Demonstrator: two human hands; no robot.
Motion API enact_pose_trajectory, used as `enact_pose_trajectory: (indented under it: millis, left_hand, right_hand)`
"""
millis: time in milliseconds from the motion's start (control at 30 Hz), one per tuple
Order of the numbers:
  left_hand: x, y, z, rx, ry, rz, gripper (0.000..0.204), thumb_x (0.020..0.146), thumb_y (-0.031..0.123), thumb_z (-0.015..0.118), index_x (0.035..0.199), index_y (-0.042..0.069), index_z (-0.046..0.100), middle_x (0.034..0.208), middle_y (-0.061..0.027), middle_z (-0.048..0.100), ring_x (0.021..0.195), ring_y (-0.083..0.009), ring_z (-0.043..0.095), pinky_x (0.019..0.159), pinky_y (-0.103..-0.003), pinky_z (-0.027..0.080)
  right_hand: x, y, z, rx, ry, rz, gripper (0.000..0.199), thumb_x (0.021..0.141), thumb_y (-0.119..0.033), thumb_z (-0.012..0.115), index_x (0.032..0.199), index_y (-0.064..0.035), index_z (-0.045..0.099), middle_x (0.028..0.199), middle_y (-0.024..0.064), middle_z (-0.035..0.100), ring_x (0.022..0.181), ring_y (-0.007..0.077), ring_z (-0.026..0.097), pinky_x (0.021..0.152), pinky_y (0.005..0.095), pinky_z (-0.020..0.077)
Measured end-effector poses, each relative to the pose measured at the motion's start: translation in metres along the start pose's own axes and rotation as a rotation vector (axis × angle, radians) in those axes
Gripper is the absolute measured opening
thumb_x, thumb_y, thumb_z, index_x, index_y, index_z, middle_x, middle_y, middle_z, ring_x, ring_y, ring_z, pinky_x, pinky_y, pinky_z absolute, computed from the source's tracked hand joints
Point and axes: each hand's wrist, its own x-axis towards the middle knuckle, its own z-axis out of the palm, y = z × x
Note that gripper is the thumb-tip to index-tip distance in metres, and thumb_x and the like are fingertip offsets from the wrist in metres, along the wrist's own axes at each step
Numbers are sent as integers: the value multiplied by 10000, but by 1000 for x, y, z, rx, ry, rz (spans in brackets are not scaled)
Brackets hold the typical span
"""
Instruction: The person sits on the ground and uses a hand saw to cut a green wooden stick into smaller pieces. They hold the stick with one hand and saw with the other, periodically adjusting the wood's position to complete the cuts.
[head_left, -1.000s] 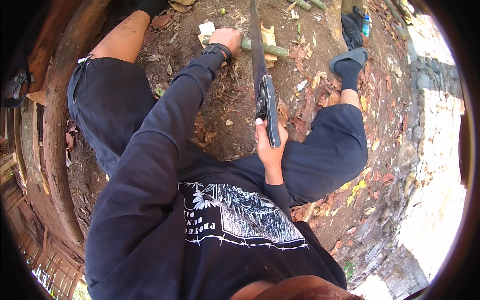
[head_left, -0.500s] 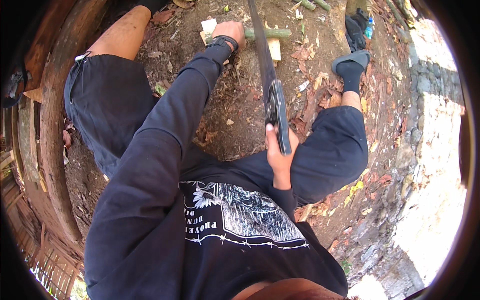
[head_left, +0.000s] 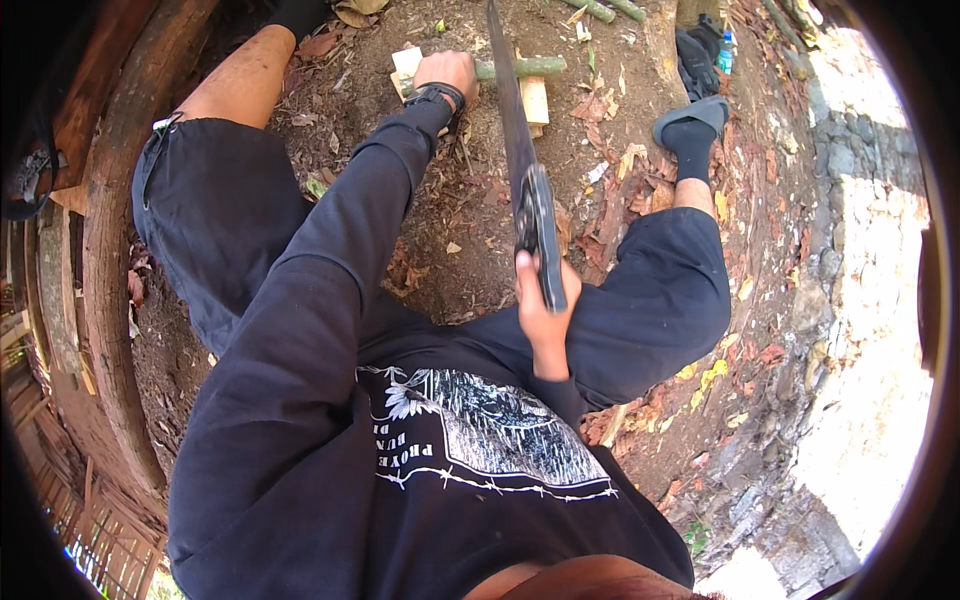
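My left hand (head_left: 447, 70) is closed around a green branch (head_left: 543, 67), pressing it down near its left part. A pale wood piece (head_left: 534, 98) shows under the branch on the right, and another pale wood piece (head_left: 406, 62) lies by my left hand. My right hand (head_left: 546, 312) grips the dark handle of a handsaw (head_left: 514, 115). The long blade points away from me and crosses the branch just right of my left hand. How deep the blade sits in the wood cannot be made out.
My bent legs flank the bare soil, strewn with dry leaves (head_left: 600, 105). Cut green sticks (head_left: 592, 10) lie at the far side. A dark bag or cloth (head_left: 697, 70) and a bottle (head_left: 725, 55) stand beyond my sandal (head_left: 690, 120). Logs (head_left: 108, 260) line the left; stones (head_left: 845, 160) the right.
The whole view has shifted slightly, moving things left. My right hand and the saw have come slightly toward me; my left hand stays on the branch.
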Motion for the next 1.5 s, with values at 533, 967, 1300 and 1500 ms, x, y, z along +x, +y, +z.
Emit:
enact_pose_trajectory:
  millis: [533,967,1300,1500]
  left_hand:
    - [-4,1,-4,28,-30,17,281,875,369,806,1001,121,843,912,-189,811,849,-358,808,802,-464,659]
    - [-8,-2,-5,5,-31,47,240,882,349,788,1014,157,845,915,-182,810,865,-357,806,801,-486,658]
    - [2,-21,5,-24,50,-103,224,894,361,773,993,174,847,918,-161,813,879,-361,805,799,-484,654]
    - [-4,-7,3,-42,54,45,248,890,359,772,1007,154,848,902,-185,807,843,-380,802,797,-488,655]
  right_hand:
    - [-36,13,-28,-24,18,28,163,988,-53,770,882,32,680,705,-3,621,657,47,557,612,249,460]
    - [-28,0,-22,-148,-21,-28,115,986,-60,763,1030,46,754,710,-5,646,645,56,574,601,270,466]
    - [1,-13,11,-187,-35,-212,179,1006,-114,758,889,3,689,667,-14,575,607,60,530,569,297,426]
    - [66,-6,52,-78,-39,-191,178,1008,-125,755,888,-8,696,668,5,606,602,89,567,581,300,453]
